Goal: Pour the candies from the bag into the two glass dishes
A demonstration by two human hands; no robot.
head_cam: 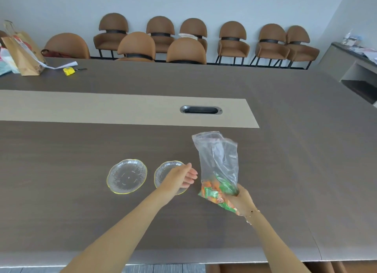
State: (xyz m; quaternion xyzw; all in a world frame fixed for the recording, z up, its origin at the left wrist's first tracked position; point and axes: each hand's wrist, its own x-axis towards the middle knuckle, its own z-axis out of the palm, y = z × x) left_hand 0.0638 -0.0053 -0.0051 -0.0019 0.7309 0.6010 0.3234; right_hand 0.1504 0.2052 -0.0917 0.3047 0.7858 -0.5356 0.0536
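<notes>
1. My right hand (241, 199) was closed around the bag (219, 166) at its candy-filled bottom, right of centre.
2. My left hand (180, 178) hovered open and empty over the right dish (163, 172); the left dish (126, 176) sat bare beside it on the table (61, 150).
3. I judged the film thin, floppy and slippery, the candies (218, 191) loose weight, so gripping near the mouth seemed wise.

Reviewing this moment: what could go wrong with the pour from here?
The right hand has its grip low on the bag, around the candies, so tipping may dump them all at once. The left hand hovers over the near dish, blocking it. Both shallow dishes could let candies bounce out.
</notes>
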